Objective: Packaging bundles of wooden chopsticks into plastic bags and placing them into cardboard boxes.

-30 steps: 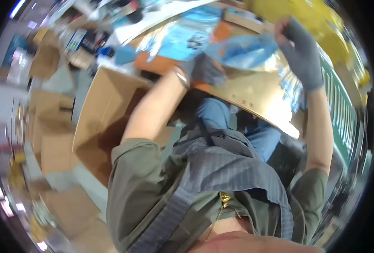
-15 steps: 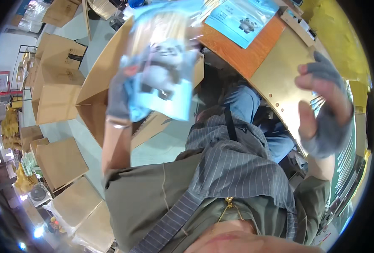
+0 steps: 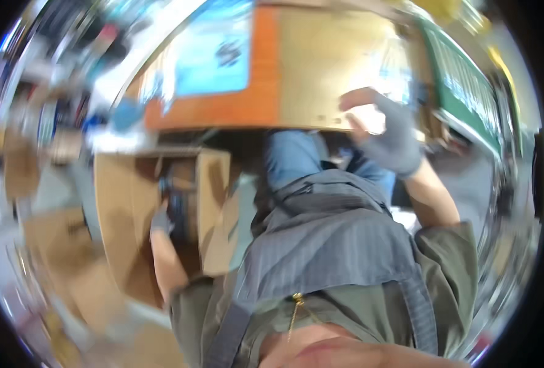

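Observation:
My left hand (image 3: 161,222), in a grey fingerless glove, reaches down inside an open cardboard box (image 3: 115,202) at my left. Its fingers are smeared by motion and partly lost against the dark inside, so I cannot tell whether it grips anything. Dim, blurred shapes lie beyond the fingertips in the box. My right hand (image 3: 389,132), gloved the same way, hovers by the near edge of the tan board (image 3: 321,67), thumb and fingers apart and nothing between them. A light-blue plastic bag (image 3: 213,61) with a dark panda print lies flat on the orange tabletop (image 3: 264,67).
Green-edged racking or stacked goods (image 3: 462,86) stand at the far right. Another cardboard box (image 3: 63,239) sits on the floor at the left, blurred. My legs in jeans (image 3: 293,156) are under the table's front edge.
My left hand has gone from holding up a panda-print bag of sticks to down inside the box; that bag is no longer distinguishable. The view has swung, and my right hand stays open.

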